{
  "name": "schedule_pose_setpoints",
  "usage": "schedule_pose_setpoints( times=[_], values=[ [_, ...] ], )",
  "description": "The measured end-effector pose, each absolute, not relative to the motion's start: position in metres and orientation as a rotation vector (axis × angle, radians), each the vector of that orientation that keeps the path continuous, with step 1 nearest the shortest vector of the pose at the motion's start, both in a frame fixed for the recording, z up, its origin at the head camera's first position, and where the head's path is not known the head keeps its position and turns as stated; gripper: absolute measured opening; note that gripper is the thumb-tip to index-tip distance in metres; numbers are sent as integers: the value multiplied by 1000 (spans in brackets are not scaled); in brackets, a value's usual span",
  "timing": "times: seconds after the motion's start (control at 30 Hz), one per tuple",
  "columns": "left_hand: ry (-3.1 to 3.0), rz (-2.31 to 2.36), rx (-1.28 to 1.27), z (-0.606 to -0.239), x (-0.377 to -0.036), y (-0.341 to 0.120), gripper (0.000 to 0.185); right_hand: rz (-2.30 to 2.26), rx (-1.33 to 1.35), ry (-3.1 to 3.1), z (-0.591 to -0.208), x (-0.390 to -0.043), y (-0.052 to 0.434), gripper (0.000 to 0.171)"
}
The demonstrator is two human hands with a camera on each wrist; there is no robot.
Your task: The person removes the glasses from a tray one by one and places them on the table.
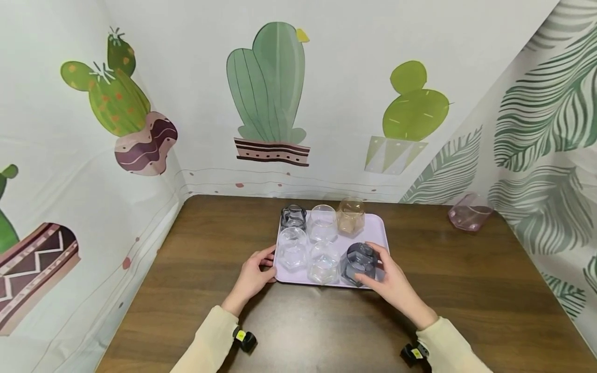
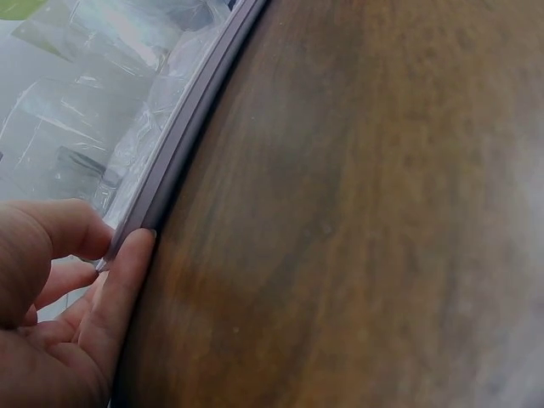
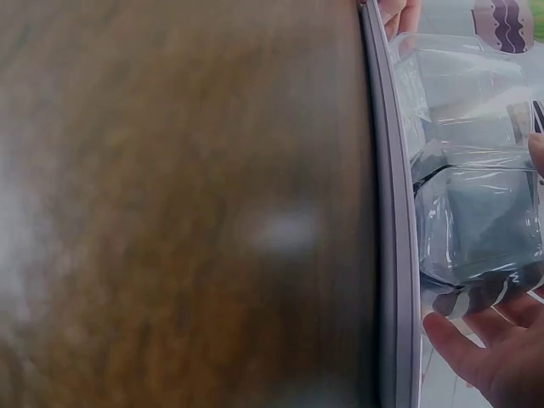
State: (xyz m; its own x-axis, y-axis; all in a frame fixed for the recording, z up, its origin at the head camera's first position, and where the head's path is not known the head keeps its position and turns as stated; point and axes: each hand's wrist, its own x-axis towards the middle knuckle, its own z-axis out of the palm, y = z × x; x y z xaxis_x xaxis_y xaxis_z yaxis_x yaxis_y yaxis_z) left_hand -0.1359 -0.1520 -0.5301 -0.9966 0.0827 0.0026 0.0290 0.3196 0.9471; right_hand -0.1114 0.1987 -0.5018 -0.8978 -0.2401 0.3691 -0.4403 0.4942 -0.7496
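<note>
- Bottom of head view: two cream sleeves, a small black wrist cam w/ yellow tag on each.
- Left hand (image 1: 254,273), lower centre-left: fingers curled on the near-left edge of the lilac tray (image 1: 380,230); left wrist view shows thumb on top of the rim, fingers under/alongside it. So pinching the rim, lightly.
- Right hand (image 1: 389,277), lower centre-right: thumb + fingers wrapped round the dark grey glass (image 1: 358,263), which sits at the tray's near-right corner. Right wrist view: glass just inside the rim, fingertips at its base. Can't tell if it rests on the tray or is a hair off it.
- Progress, my read: tray holds 6 glasses, 2 rows of 3, looks full. Near row: clear glass (image 1: 292,248), iridescent glass (image 1: 324,261), dark grey one. Far row: smoky glass (image 1: 293,216), second clear glass (image 1: 323,223), amber glass (image 1: 351,215).
- Left over, by the look of it: one pink glass (image 1: 468,211) off the tray, tilted, far right of frame, well apart from the rest.
- Surface: dark wood-grain table (image 1: 466,290), tray about centre.
- Room: pale fabric backdrop (image 1: 345,93) on 3 sides, cactus prints upper left to upper centre, green leaf print on the right.
</note>
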Motion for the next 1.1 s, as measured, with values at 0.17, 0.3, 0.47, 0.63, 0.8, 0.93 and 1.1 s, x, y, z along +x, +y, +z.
schedule_pose_setpoints(
  times=[0.17, 0.3, 0.47, 0.63, 0.8, 0.93, 1.1],
  values=[
    [2507, 1805, 112, -520, -133, -150, 60, 1353, 570, -2547, -502, -112, 200, 75],
    [2501, 1806, 159, -498, -124, -147, 57, 1385, 538, -2531, -494, -107, 196, 74],
    [2492, 1782, 170, -489, -121, -146, 57, 1381, 514, -2512, -502, -108, 202, 76],
    [2484, 1790, 166, -493, -123, -146, 58, 1341, 483, -2528, -496, -105, 204, 75],
    [2506, 1801, 135, -516, -131, -148, 59, 1307, 434, -2529, -475, -99, 203, 72],
    [2521, 1790, 104, -527, -134, -151, 60, 1265, 398, -2550, -474, -102, 210, 72],
    [2525, 1798, 114, -528, -135, -150, 59, 1268, 374, -2559, -490, -112, 229, 74]
  ],
)
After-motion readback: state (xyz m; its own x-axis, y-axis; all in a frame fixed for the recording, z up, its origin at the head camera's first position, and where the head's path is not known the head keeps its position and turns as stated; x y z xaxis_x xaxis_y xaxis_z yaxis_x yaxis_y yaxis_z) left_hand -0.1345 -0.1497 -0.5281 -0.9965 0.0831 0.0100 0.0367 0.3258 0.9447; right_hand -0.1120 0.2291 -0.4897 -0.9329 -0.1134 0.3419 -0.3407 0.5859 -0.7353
